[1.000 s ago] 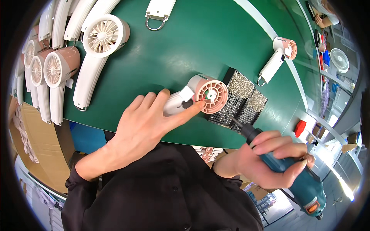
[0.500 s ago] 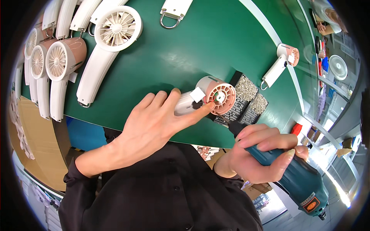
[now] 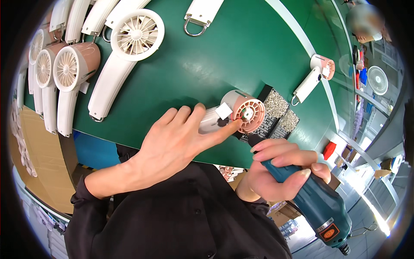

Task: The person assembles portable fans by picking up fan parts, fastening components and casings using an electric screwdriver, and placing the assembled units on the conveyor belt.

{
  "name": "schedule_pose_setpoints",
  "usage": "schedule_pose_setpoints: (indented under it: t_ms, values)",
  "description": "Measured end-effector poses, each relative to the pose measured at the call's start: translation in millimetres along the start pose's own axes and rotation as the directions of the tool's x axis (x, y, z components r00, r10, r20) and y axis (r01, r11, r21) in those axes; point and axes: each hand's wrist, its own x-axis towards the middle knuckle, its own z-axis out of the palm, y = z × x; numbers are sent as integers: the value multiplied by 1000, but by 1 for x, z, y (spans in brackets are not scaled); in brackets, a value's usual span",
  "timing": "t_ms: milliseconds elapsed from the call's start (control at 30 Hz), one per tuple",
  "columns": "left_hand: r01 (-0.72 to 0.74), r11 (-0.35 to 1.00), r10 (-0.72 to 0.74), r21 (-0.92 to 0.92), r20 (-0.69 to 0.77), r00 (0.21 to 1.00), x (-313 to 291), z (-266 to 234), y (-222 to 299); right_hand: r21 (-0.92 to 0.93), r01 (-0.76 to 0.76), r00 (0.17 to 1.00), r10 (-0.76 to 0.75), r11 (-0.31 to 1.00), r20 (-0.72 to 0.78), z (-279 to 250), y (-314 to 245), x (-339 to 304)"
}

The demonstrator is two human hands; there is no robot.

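Note:
My left hand [image 3: 172, 138] grips a white and pink handheld fan [image 3: 230, 103] lying on the green table, its thumb at the rim of the fan head. The back of that head shows an open pink grille with a small green part and a red wire inside. A white square tag sits at the neck. In my right hand [image 3: 284, 168] is a teal electric screwdriver [image 3: 317, 203], fingers wrapped round its body. Its black nose points at the lower edge of the fan head; whether the tip touches is hidden.
Black screw trays [image 3: 276, 103] filled with small silver screws stand just beyond the fan head. Several finished-looking fans [image 3: 138, 34] lie at the far left. Another pink and white fan [image 3: 321, 67] rests at the right, by a white strip on the green table [image 3: 194, 69].
The screwdriver and my right hand have shifted left and slightly down, with its nose nearer the fan head's lower edge. My left hand still grips the fan.

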Motion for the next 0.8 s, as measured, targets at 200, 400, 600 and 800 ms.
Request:
schedule_pose_setpoints:
  t_ms: [200,400,600,800]
  values:
    - [4,1000,-4,27,25,1000,3,1,-1,50,66,998,-66,997,-1,-7,8,0]
    - [-15,1000,15,18,-6,1000,6,-1,0,240,-38,998,26,970,54,-11,-3,6]
    - [8,1000,-8,8,47,999,11,-11,4,282,-73,995,87,957,-41,-7,-6,4]
    - [20,1000,-20,2,32,999,7,-9,3,324,-12,993,48,946,-105,-1,-2,-3]
